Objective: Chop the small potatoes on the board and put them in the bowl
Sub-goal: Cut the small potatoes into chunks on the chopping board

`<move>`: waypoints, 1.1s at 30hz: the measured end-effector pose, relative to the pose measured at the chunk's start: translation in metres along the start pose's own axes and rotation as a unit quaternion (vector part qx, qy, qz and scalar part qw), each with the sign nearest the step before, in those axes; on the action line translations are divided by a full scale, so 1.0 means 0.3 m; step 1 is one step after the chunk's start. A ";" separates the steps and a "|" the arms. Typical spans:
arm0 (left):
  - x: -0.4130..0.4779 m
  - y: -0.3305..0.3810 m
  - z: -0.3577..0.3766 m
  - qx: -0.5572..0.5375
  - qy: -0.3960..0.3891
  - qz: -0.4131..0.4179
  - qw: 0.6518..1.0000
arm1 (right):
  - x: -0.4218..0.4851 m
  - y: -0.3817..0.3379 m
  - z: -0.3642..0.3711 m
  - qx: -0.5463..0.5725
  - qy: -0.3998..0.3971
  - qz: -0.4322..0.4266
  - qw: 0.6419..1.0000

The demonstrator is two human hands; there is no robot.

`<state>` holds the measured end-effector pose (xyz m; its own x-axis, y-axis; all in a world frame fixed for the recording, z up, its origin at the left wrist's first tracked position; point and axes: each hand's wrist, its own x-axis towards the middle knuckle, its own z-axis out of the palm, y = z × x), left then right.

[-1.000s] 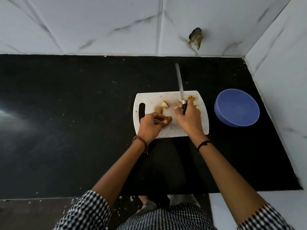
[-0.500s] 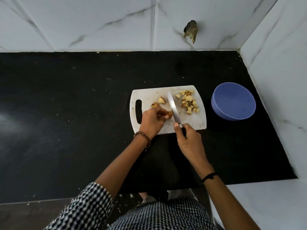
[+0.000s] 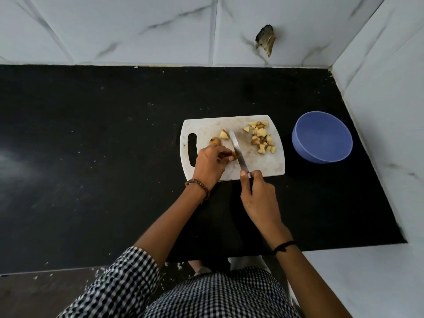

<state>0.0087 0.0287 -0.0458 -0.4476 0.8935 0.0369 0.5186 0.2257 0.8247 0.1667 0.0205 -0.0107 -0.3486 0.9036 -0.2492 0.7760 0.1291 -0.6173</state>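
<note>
A white cutting board [image 3: 231, 125] lies right of centre in the frame on a black countertop [image 3: 91, 145], its handle slot toward the left. The left hand [image 3: 210, 162] is closed around a small potato piece [image 3: 233, 155] near the board's lower left, fingertips pinching it against the surface. The right hand [image 3: 259, 198] is wrapped tight around the handle of a knife [image 3: 238, 154], whose blade slants up and left across the board and sits just beside the held piece, touching or nearly so. Above the left hand lie an uncut brown potato [image 3: 215, 141] and a pale wedge [image 3: 224, 134]. A heap of chopped potato pieces [image 3: 261, 138] sits at the board's right end. The blue bowl [image 3: 322, 137], right of the board and apart from it, looks empty.

The potatoes appear firm and light, with a rounded skin that could roll under the blade, and cut faces likely damp and slippery. The safest hold seems to be flat side down, fingertips curled back from the edge. The chopped heap will probably move best scraped or scooped together, since single pieces are small and slick.
</note>
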 end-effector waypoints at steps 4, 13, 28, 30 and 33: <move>0.006 0.000 0.002 0.014 -0.002 0.001 1.000 | -0.003 -0.018 -0.001 -0.076 0.003 -0.006 0.997; 0.028 0.003 0.002 0.078 -0.024 0.025 0.996 | -0.005 -0.022 0.015 -0.114 0.002 -0.019 0.993; 0.035 -0.009 0.002 0.112 -0.024 0.048 0.992 | 0.000 -0.103 0.068 -0.143 -0.022 0.029 0.989; 0.036 -0.009 -0.001 0.113 -0.024 0.051 0.992 | 0.002 -0.110 0.063 -0.133 -0.029 0.039 0.990; 0.036 -0.008 -0.004 0.110 -0.030 0.059 0.992 | 0.026 -0.127 0.055 -0.118 -0.057 0.052 0.990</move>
<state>0.0018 0.0373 -0.0466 -0.3338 0.9388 0.0857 0.7138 0.1923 0.6734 0.1256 0.0159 -0.0014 -0.3076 0.8665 -0.3932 0.9073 0.1426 -0.3955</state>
